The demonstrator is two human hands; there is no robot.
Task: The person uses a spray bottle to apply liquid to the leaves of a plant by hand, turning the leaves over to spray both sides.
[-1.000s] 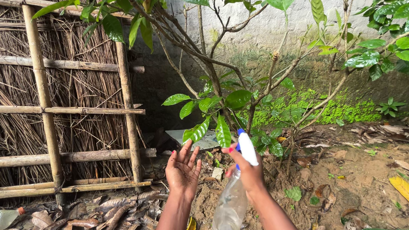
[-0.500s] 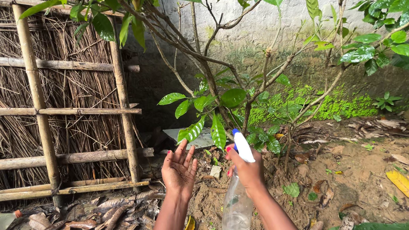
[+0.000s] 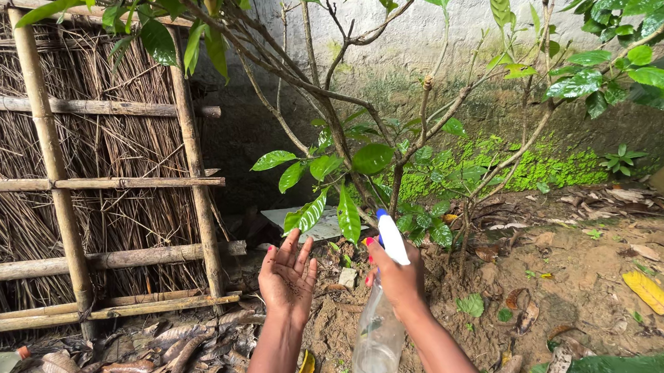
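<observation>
- Right hand (image 3: 397, 280): clenched around the neck of a clear plastic spray bottle (image 3: 379, 339), with a finger at the trigger; red-painted nails show at the fingertips.
- Spray bottle: it hangs below the right hand, its body tilted slightly toward the lower left; a small amount of liquid sits at the bottom. Its white and blue spray head (image 3: 391, 236) rises above the knuckles and points up and to the left, toward the leaves.
- Left hand (image 3: 289, 275): released and holding nothing, palm up, fingers spread and raised; it lies just beside the bottle, to its left, without touching it.
- Drooping green leaves (image 3: 329, 202): they hang just above both hands, the lowest tips close over the left fingertips and near the spray head.
- Shrub (image 3: 338, 115): thin bare branches spread upward from a stem rooted in the brown soil (image 3: 578, 296) behind the hands.
- Bamboo and thatch fence (image 3: 68, 179): stands at the left, well apart from the bottle.
- Moss-stained wall (image 3: 472, 55): closes the background behind the shrub.
- Ground litter: dry brown leaves (image 3: 165, 352) lie under the left forearm; a yellow leaf (image 3: 647, 292) lies on the soil at the right.
</observation>
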